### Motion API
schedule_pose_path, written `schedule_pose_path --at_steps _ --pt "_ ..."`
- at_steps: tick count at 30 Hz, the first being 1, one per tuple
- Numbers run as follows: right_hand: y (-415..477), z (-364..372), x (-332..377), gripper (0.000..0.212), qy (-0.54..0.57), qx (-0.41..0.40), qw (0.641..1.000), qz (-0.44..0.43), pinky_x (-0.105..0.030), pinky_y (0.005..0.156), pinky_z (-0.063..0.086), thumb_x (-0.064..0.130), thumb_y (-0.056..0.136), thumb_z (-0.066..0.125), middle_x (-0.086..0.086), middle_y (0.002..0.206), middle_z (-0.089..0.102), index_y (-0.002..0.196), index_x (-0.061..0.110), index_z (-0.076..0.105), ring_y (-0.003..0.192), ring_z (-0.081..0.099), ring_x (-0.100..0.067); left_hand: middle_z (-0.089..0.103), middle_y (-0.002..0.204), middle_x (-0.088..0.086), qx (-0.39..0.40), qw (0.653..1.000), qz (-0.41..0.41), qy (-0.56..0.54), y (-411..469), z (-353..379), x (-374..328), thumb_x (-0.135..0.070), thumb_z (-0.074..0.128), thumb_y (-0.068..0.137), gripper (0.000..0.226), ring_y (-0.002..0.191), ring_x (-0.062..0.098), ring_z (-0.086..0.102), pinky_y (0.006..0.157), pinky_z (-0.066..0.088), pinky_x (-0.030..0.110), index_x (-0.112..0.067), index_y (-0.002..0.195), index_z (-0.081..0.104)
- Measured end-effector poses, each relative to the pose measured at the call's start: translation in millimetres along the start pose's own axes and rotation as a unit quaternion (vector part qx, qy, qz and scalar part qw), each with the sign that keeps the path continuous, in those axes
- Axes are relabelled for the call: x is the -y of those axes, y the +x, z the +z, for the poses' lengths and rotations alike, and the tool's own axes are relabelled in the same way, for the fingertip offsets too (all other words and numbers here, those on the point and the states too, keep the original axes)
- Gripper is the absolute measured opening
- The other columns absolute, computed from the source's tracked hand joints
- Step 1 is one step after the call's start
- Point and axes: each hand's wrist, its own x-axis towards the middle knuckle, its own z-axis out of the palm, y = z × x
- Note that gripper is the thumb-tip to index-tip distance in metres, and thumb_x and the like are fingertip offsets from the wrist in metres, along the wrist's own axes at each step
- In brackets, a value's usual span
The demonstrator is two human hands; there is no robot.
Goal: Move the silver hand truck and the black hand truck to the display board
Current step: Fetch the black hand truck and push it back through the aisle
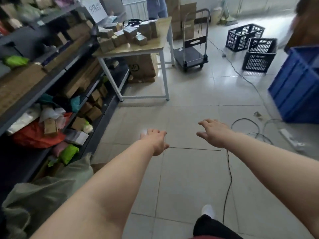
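Silver-framed hand truck [192, 47] with dark deck, handle upright, standing on floor tiles

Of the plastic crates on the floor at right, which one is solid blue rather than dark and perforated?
The large blue crate at the right edge, nearest the right hand; the two dark lattice crates stand farther back.

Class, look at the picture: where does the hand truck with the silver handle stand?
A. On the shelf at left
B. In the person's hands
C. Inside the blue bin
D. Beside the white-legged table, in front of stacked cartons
D: the hand truck stands on the floor right of the table, cartons behind it.
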Motion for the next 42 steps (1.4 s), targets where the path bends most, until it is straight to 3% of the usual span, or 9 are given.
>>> schedule_pose_path --at_steps 9,29,34,42 --pt "122.4 -68.1 -88.6 0.056 0.007 -0.002 0.999 0.038 -0.04 0.104 0.03 0.05 0.093 0.039 -0.003 0.147 0.036 0.141 0.022 0.033 0.132 0.034 -0.027 0.032 0.148 0.004 -0.019 0.999 0.046 -0.004 153.6 -100.7 -51.8 -0.048 0.044 0.092 0.06 0.135 0.028 0.024 0.103 0.027 0.046 -0.026 0.145 0.025" --pt "471.5 -180.5 -204.7 0.054 0.045 -0.015 0.989 0.141 -0.042 0.101 0.032 0.051 0.092 0.039 -0.002 0.144 0.038 0.139 0.023 0.036 0.13 0.036 -0.027 0.032 0.148 0.003 -0.017 0.992 0.121 0.026 562.5 -290.4 -31.1 -0.053 0.044 0.09 0.062 0.133 0.03 0.027 0.101 0.033 0.048 -0.027 0.144 0.026" --pt "545.7 -210.2 -263.9 0.055 0.06 -0.006 0.985 0.163 -0.041 0.104 0.03 0.049 0.093 0.038 0.0 0.148 0.034 0.14 0.022 0.034 0.134 0.032 -0.026 0.031 0.15 0.003 -0.003 0.991 0.132 0.03 652.4 -328.1 -54.7 -0.05 0.044 0.091 0.062 0.134 0.029 0.024 0.105 0.031 0.048 -0.026 0.145 0.025" --pt "670.6 -282.2 -385.3 0.055 0.048 -0.018 0.99 0.129 -0.042 0.104 0.032 0.049 0.093 0.039 -0.002 0.147 0.035 0.14 0.02 0.034 0.133 0.033 -0.026 0.029 0.149 0.005 -0.008 0.993 0.116 0.013 793.0 -408.2 -125.3 -0.048 0.044 0.093 0.062 0.135 0.03 0.021 0.106 0.03 0.05 -0.024 0.146 0.023"
